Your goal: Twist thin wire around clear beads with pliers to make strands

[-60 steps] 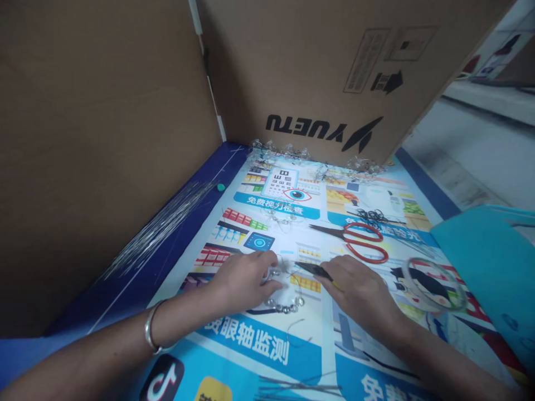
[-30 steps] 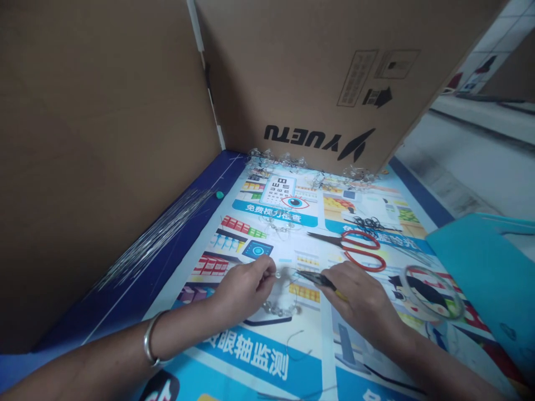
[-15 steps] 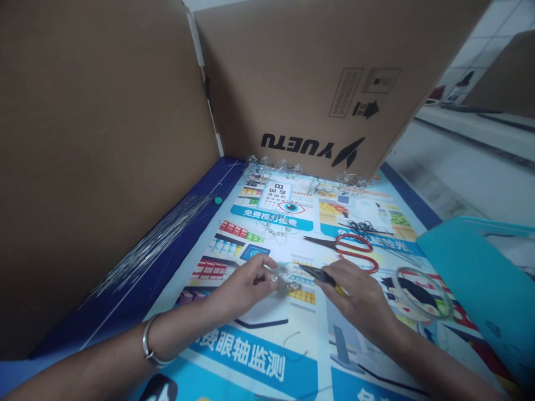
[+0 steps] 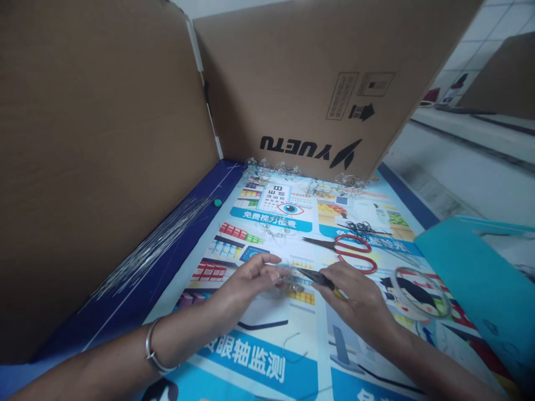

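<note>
Whereas the beads (image 4: 290,283) lay on the mat (image 4: 267,356) 2 s ago, they're now lifted just above it: L hand (image 4: 244,281) pinches them w/ thumb & fingers, R hand (image 4: 359,301) is closed round pliers (image 4: 315,277), tip at the beads.

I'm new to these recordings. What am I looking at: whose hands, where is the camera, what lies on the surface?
No machine here: a person works with two bare hands, filmed by one camera on their head, looking forward and down. The left hand, a silver bangle on its wrist, pinches a small beaded wire piece, too blurred to detail. The right hand grips slim pliers, tip toward that piece. Beneath is a printed poster, walled by cardboard. Around lie red-handled scissors, a clear tape roll, a bundle of thin wires at the left and a teal sheet at the right.
</note>
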Tool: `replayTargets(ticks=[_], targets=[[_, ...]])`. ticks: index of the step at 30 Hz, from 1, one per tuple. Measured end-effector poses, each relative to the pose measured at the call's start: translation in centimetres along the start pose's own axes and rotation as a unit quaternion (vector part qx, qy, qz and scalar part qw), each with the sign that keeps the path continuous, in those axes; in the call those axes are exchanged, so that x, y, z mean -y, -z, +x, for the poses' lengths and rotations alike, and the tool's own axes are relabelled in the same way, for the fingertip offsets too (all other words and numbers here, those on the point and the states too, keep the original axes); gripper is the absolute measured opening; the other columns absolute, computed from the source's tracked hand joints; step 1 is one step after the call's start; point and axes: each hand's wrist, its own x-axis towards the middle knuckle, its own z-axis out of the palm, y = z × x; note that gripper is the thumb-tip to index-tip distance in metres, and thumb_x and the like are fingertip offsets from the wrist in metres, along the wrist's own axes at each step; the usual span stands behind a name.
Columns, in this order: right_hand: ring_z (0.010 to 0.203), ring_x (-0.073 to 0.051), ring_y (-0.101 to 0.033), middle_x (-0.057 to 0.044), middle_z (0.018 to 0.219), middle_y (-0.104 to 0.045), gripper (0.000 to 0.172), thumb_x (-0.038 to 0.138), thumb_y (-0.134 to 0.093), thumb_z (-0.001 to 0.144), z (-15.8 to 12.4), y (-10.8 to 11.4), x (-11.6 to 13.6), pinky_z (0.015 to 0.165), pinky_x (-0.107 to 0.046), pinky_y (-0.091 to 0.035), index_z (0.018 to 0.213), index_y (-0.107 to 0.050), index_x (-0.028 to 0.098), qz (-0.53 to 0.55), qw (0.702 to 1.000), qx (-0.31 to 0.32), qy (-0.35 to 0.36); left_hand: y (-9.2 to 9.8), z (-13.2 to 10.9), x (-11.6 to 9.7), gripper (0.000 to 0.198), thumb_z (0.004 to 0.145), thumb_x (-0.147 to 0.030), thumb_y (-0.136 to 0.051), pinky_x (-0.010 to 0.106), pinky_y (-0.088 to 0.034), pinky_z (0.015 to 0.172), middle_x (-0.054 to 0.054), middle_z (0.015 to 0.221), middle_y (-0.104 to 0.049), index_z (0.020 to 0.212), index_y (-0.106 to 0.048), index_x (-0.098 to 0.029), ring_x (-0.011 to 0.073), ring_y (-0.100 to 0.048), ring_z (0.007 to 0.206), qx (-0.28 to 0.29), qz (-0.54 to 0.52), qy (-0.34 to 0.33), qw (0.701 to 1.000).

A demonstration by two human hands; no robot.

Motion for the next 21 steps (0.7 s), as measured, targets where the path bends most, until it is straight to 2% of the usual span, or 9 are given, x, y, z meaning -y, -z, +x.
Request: replayTargets(ticks=[5, 9, 14, 21], targets=[[0.072, -0.016, -0.059, -0.005, 0.076, -0.063, 0.011, 0.026, -0.051, 0.084, 0.2, 0.1, 0.3, 0.064, -0.027, -0.049, 0.085, -0.059, 0.018, 0.009, 1.0, 0.001, -0.009, -0.1, 0.3, 0.4, 0.054, 0.07, -0.029, -0.07, 0.031, -0.039, 0.078, 0.007, 0.094, -0.061, 0.113, -0.039, -0.017, 0.0131, -0.058, 0.073, -0.018, -0.044, 0.011, 0.999], [0.07, -0.017, -0.06, -0.005, 0.074, -0.064, 0.013, 0.028, -0.051, 0.083, 0.4, 0.1, 0.4, 0.063, -0.027, -0.05, 0.083, -0.06, 0.019, 0.016, 1.0, -0.001, -0.024, 0.1, 0.5, 0.4, 0.039, 0.069, -0.028, -0.07, 0.029, -0.04, 0.073, 0.006, 0.09, -0.061, 0.101, -0.051, -0.015, 0.0125, -0.054, 0.072, 0.009, -0.014, 0.023, 1.0], [0.069, -0.016, -0.059, -0.005, 0.074, -0.063, 0.012, 0.028, -0.051, 0.083, 0.3, 0.1, 0.2, 0.061, -0.027, -0.048, 0.082, -0.059, 0.019, 0.05, 0.997, 0.025, -0.055, 0.3, 0.7, 0.1, 0.016, 0.076, -0.026, -0.061, 0.026, -0.04, 0.069, 0.005, 0.084, -0.062, 0.086, -0.06, -0.014, 0.0101, -0.05, 0.065, 0.036, 0.009, 0.024, 0.999], [0.064, -0.015, -0.055, -0.003, 0.069, -0.058, 0.014, 0.028, -0.05, 0.084, 0.6, 0.1, -0.1, 0.057, -0.026, -0.044, 0.078, -0.057, 0.019, 0.081, 0.99, 0.064, -0.093, -0.2, 1.1, -0.5, 0.019, 0.078, -0.029, -0.059, 0.024, -0.037, 0.064, 0.004, 0.072, -0.062, 0.073, -0.064, -0.011, 0.009, -0.05, 0.06, 0.043, 0.033, 0.059, 0.997]])
